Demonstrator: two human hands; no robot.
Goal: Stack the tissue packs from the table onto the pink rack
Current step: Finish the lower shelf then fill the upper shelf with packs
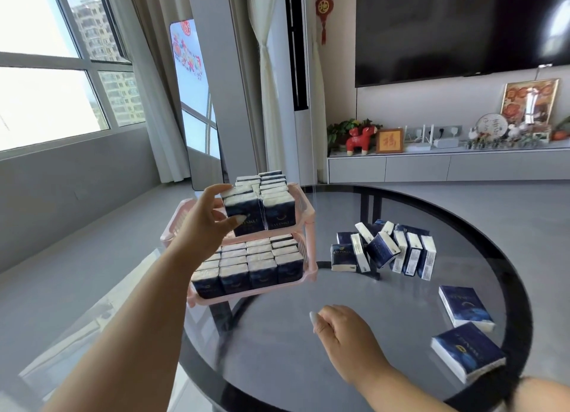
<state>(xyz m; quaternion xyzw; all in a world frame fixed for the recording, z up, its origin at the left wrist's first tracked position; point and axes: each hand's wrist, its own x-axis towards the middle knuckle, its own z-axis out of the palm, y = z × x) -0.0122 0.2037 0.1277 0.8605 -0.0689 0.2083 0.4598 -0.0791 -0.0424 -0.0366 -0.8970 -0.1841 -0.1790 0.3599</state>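
A pink two-tier rack stands at the left rim of the round glass table. Dark blue tissue packs fill its lower tier and part of the upper tier. My left hand grips the front-left pack on the upper tier, thumb on its front face, fingers over its top. My right hand hovers low over the table with its fingers curled under, holding nothing. A cluster of several packs stands and leans mid-table. Two packs lie flat at the right, one behind the other.
The table top is dark glass with a black rim; the grey floor and table legs show through it. Behind stand a tall white air conditioner, a TV and a low cabinet with ornaments. Windows are at the left.
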